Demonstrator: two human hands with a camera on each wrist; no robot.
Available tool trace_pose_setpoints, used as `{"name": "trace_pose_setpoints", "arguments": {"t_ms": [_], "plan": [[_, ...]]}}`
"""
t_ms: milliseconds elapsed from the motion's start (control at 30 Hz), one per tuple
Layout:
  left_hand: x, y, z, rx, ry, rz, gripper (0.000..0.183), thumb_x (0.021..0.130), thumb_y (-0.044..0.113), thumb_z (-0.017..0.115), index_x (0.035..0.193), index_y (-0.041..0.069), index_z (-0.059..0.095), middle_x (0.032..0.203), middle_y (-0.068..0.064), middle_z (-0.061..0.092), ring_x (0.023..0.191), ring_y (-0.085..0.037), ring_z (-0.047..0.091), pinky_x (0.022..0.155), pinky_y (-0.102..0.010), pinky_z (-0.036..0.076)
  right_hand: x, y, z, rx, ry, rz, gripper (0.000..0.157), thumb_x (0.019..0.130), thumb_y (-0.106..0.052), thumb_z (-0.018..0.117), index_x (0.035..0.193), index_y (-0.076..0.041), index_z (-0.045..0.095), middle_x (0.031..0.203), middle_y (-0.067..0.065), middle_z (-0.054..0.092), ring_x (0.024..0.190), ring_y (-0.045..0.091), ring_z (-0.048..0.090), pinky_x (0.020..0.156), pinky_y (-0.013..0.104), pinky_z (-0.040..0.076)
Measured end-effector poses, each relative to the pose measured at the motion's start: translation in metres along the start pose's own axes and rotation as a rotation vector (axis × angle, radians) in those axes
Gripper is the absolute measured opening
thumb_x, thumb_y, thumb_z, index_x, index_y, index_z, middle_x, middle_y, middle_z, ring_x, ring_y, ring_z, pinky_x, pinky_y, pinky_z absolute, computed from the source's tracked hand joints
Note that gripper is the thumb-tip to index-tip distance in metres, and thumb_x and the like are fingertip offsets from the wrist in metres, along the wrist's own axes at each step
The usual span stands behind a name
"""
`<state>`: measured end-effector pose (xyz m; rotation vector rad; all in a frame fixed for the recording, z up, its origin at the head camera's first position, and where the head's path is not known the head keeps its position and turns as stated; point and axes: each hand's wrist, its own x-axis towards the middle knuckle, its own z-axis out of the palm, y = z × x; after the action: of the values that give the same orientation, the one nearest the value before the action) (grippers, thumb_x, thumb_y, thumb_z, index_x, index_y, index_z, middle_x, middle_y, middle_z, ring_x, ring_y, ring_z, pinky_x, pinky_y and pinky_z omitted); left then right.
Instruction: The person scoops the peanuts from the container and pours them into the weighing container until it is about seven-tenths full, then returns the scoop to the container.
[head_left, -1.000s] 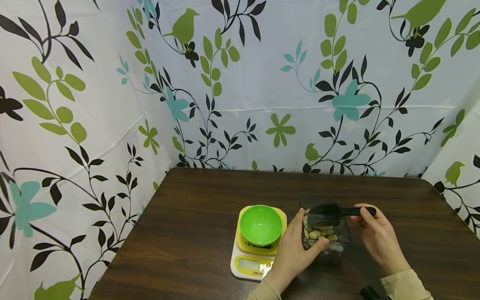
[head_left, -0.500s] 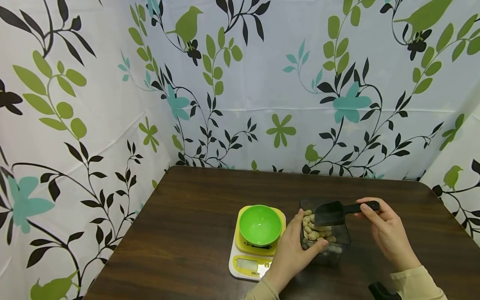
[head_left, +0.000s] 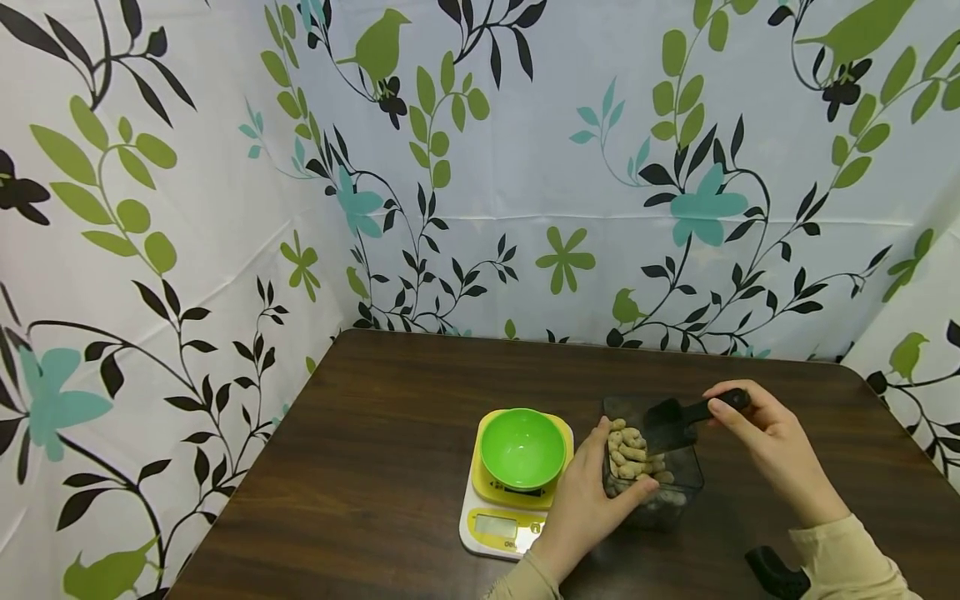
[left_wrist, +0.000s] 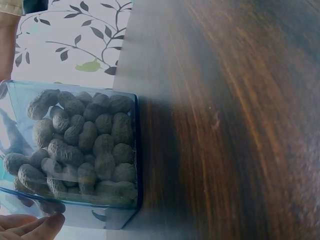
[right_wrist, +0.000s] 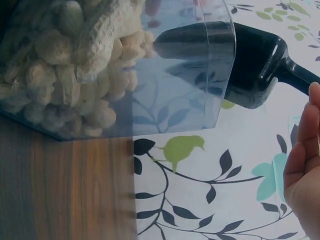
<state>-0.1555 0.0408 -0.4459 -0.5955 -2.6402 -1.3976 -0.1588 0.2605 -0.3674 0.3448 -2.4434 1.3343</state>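
Note:
A clear square container [head_left: 688,487] of unshelled peanuts [head_left: 630,457] stands on the table. At its left side and front my left hand [head_left: 581,504] grips it, fingers along one wall and thumb at the near one. My right hand [head_left: 776,450] pinches the handle of a black scoop [head_left: 671,427] between thumb and fingers. The scoop's head tilts down into the container, its tip at the peanuts [right_wrist: 127,47] in the right wrist view. Through the wall, the left wrist view shows peanuts [left_wrist: 85,145] packed low inside.
Left of the container, a yellow and white kitchen scale [head_left: 483,500] carries a green bowl [head_left: 522,450]. A black curved object [head_left: 776,573] shows beside the right sleeve. The brown table [head_left: 360,467] backs onto a leaf-patterned curtain [head_left: 495,167].
The scoop has gone from nearly level over the container to tilted, head down, and shifted slightly right, uncovering more peanuts. My right wrist has swung right. The left hand keeps its hold.

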Motion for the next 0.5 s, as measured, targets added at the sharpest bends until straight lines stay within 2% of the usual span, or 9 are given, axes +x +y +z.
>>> {"name": "trace_pose_setpoints", "arguments": {"t_ms": [133, 300, 500], "plan": [[0.0, 0.0, 0.0003, 0.002, -0.001, -0.002, 0.08, 0.086, 0.056, 0.056, 0.149, 0.019, 0.023, 0.151, -0.002, 0.033, 0.135, -0.022, 0.04, 0.101, -0.044, 0.044, 0.0006, 0.0013, 0.0, -0.06, -0.02, 0.005, 0.017, 0.095, -0.01, 0.053, 0.111, -0.007, 0.057, 0.08, -0.013, 0.059, 0.069, 0.002, 0.058, 0.054, 0.026, 0.035], [0.0001, 0.0004, 0.0001, 0.002, -0.004, -0.006, 0.081, 0.086, 0.056, 0.056, 0.15, 0.02, 0.022, 0.151, -0.002, 0.033, 0.135, -0.022, 0.04, 0.102, -0.044, 0.044, 0.0002, 0.0051, 0.0028, -0.101, -0.029, -0.004, 0.017, 0.094, -0.011, 0.055, 0.11, -0.01, 0.058, 0.084, -0.017, 0.058, 0.071, -0.001, 0.06, 0.054, 0.024, 0.04], [0.0005, 0.0008, 0.0, 0.002, -0.007, -0.01, 0.081, 0.086, 0.056, 0.057, 0.149, 0.019, 0.022, 0.151, -0.002, 0.033, 0.135, -0.022, 0.04, 0.102, -0.045, 0.043, 0.0014, 0.0066, 0.0049, -0.09, -0.052, -0.019, 0.017, 0.095, -0.01, 0.053, 0.111, -0.007, 0.057, 0.088, -0.019, 0.057, 0.075, -0.003, 0.061, 0.058, 0.022, 0.045]]}}
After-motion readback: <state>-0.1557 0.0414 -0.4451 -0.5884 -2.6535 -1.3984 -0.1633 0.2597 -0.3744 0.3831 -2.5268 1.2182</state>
